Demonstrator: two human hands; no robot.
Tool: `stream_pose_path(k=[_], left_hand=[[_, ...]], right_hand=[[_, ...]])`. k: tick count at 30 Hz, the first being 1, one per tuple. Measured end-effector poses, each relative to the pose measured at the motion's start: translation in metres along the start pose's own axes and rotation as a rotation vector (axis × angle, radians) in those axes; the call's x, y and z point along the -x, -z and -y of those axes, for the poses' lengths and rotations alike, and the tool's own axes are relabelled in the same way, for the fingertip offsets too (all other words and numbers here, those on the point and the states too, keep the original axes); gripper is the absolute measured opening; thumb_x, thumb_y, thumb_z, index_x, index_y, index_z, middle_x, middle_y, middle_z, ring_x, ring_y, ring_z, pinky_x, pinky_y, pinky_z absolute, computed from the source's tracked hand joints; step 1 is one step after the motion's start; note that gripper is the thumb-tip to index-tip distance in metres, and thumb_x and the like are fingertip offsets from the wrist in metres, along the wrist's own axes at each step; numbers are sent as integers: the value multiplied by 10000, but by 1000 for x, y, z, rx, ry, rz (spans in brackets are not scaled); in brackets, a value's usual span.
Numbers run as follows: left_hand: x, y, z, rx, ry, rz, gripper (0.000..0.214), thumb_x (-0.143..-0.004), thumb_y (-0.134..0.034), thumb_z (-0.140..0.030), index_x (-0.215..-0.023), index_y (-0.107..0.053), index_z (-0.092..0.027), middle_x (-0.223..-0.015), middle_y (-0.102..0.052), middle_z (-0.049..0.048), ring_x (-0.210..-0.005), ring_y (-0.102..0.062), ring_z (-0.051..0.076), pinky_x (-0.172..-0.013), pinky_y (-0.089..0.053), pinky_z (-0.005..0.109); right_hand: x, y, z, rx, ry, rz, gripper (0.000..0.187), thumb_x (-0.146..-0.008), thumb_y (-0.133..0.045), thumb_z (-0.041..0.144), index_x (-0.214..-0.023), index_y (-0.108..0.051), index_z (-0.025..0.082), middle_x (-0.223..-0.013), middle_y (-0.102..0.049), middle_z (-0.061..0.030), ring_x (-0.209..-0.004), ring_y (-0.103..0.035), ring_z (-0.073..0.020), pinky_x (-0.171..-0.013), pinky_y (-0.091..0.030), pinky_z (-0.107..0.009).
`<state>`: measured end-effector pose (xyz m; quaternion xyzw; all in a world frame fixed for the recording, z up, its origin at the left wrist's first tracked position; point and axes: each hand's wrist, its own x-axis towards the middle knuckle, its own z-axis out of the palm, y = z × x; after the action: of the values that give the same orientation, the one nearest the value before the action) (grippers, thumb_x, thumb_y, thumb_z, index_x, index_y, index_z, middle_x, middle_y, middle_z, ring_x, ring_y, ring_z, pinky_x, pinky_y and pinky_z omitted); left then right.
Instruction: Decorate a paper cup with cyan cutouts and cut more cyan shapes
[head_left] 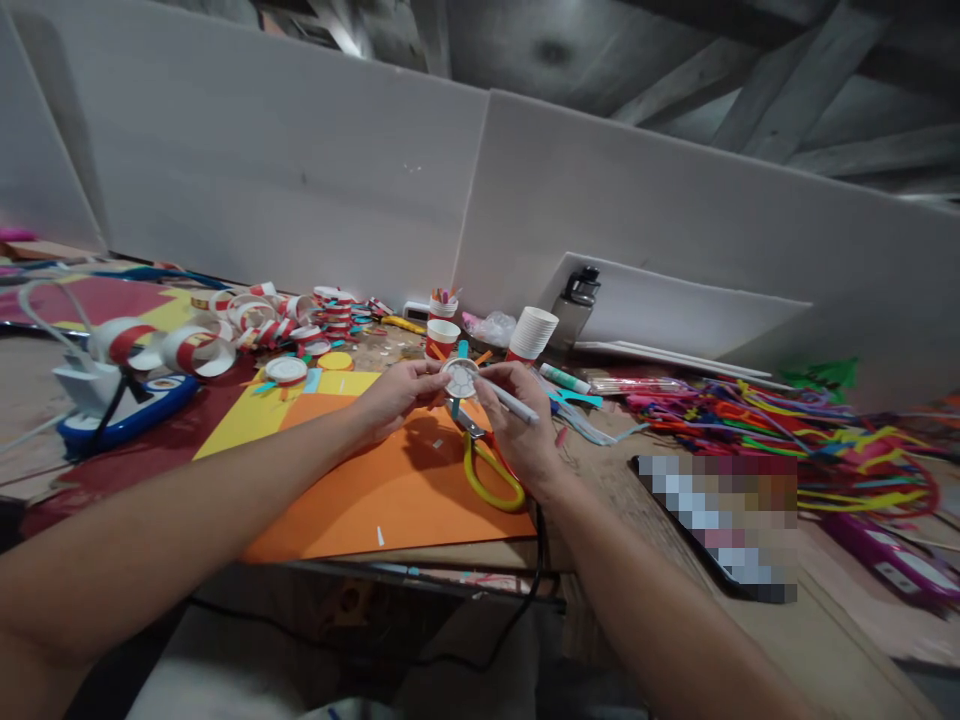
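Between my hands is a round white paper-cup base with blue and orange strips sticking out around its rim and a drawn pattern on its face. My left hand pinches its left edge. My right hand is closed around a white pen, its thumb close to the cup base's right edge. Yellow-handled scissors lie just below, partly hidden by my right hand, on an orange sheet. A similar cup base rests farther left.
Cut cup rings crowd the back left near a blue power strip. Stacked paper cups and a bottle stand behind. Colourful pipe cleaners, a phone and a purple glue gun lie right.
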<state>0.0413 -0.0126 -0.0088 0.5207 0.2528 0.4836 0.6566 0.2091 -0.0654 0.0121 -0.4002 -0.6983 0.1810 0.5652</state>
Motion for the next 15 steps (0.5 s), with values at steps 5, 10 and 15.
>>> stream_pose_path(k=[5, 10, 15], left_hand=[[1, -2, -2, -1, 7, -15, 343, -634, -802, -365, -820, -662, -113, -716, -610, 9, -589, -484, 79, -611, -363, 250], [0, -4, -2, -24, -11, -6, 326, -644, -796, -363, -804, -663, -112, -702, -600, 3, -569, -463, 73, -584, -332, 241], [0, -2, 2, -62, -40, 20, 314, -672, -778, -373, -810, -665, -115, -691, -586, 1, -567, -457, 75, -574, -316, 240]], right_hand=[[2, 0, -2, -8, -44, 44, 161, -844, -605, 363, -870, -578, 206, -784, -631, -7, -659, -576, -132, -577, -454, -250], [3, 0, -1, -2, -45, 56, 157, -847, -601, 355, -868, -576, 201, -766, -628, -2, -640, -579, -125, -565, -458, -241], [2, -1, 1, 40, -48, 53, 157, -834, -610, 354, -847, -586, 198, -753, -629, -5, -616, -572, -124, -542, -450, -238]])
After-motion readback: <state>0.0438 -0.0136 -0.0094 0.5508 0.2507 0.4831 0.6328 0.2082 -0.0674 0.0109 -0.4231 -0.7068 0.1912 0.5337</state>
